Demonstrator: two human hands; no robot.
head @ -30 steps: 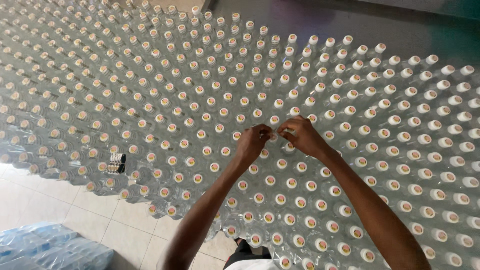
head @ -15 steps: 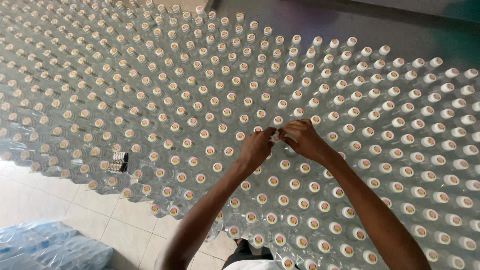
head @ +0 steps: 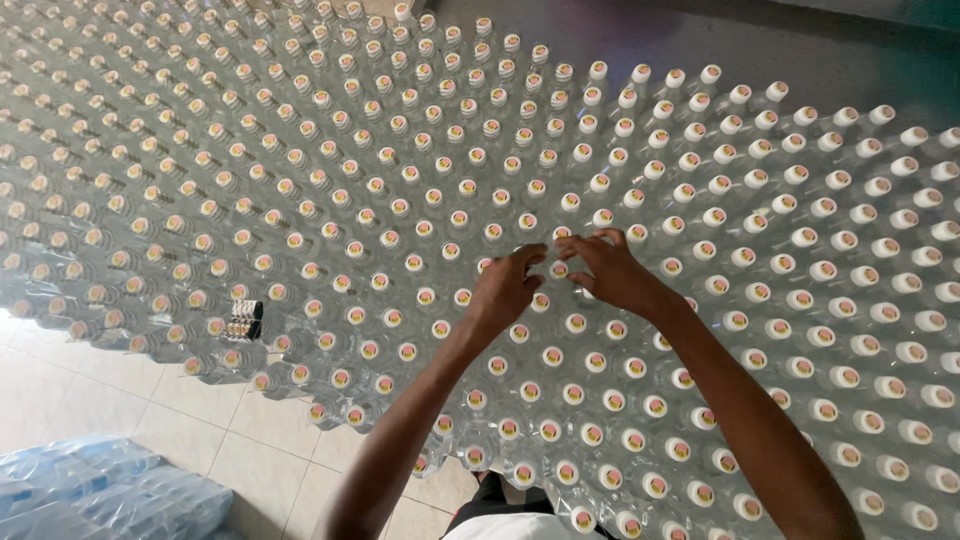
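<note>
centrally, left hand (head: 503,290) and right hand (head: 612,272) meet over one capped bottle (head: 558,268) among the clear bottles (head: 400,180) filling the frame; fingers curl down around its cap, though actual grip cannot be told. tiled floor (head: 80,390) and wrapped bottle pack (head: 100,495) sit lower left.

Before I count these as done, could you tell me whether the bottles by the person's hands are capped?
Capped: the clear bottles stand upright with white caps. The left hand and right hand hide the one between their fingertips, so that one cannot be told.
</note>
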